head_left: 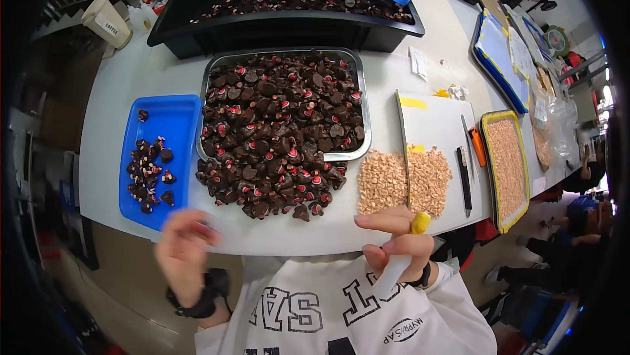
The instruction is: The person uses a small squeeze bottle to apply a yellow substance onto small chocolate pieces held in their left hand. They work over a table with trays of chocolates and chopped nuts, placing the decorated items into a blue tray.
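My left hand [182,250], slightly blurred, is closed in a pinch on a small dark brown piece with red on it [205,229], near the front edge of the blue tray [193,138]. Several dark brown pieces with beige bits [147,171] lie in that tray. My right hand [403,243] is curled around a whitish, translucent object [392,274]. A yellow tip [420,223] sticks up between its fingers; whether both are one thing I cannot tell. In the middle, a heap of dark brown pieces with red discs [275,138] fills a metal tray [363,79] and spills over its front.
Small beige pieces [382,181] lie on the table [282,240] and a white board [433,119]. Beside them are a black-handled tool [464,181], an orange-handled cutter [477,147] and a yellow-edged tray [493,178]. A black bin [289,27] stands behind, a cream cup [105,23] far left.
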Motion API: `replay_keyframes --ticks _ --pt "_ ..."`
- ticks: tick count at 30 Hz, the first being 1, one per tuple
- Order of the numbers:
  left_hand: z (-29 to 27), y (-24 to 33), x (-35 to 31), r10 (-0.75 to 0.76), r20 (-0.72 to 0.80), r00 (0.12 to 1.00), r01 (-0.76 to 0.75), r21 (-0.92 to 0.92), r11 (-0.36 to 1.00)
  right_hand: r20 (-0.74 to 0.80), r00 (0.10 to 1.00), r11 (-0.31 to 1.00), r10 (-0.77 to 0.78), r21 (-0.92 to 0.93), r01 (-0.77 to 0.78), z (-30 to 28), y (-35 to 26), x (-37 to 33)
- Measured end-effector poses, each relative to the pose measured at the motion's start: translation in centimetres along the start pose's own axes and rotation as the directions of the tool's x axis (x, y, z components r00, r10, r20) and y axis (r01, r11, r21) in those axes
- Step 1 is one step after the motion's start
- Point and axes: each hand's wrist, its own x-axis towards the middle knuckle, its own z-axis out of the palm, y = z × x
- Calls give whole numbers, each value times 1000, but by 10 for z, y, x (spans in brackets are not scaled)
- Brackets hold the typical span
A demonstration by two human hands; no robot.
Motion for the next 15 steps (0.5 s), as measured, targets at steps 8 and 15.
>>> replay_keyframes --ticks 8,15 --pt "19 6 -14 63 -69 996 -38 315 948 -69 991 971 113 218 -96 6 3 -6" --pt "70 -27 -1 187 227 956 -294 756 585 -83 990 979 112 181 -95 6 3 -9"
